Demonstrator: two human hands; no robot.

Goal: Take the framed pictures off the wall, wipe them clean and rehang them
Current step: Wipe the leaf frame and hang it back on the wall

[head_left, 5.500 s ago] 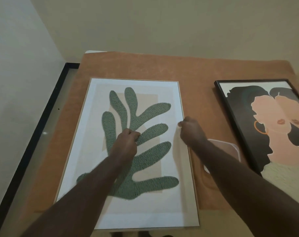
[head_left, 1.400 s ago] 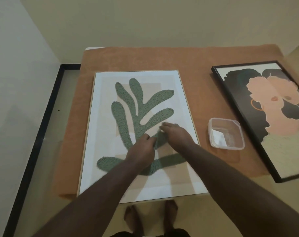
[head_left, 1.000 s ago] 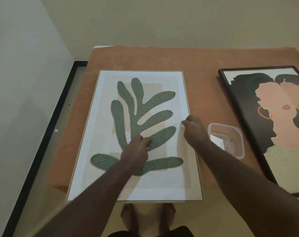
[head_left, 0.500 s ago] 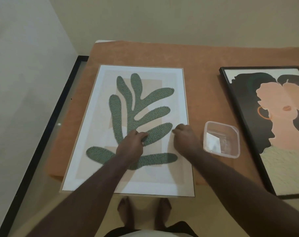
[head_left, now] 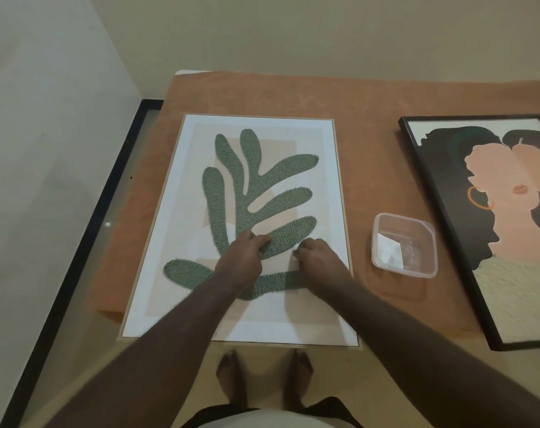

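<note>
Left hand (head_left: 241,261) and right hand (head_left: 316,257) curled, side by side, pressing on leaf picture (head_left: 262,186).

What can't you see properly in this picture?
Head view only:
- Black-framed portrait picture: right side cut off by the image edge.
- Right hand: curled fingers hide whatever it holds.
- Clear plastic tub: white contents too blurred to identify.

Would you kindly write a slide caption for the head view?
Both hands, left and right, work on the leaf picture lying beside a plastic container.
</note>
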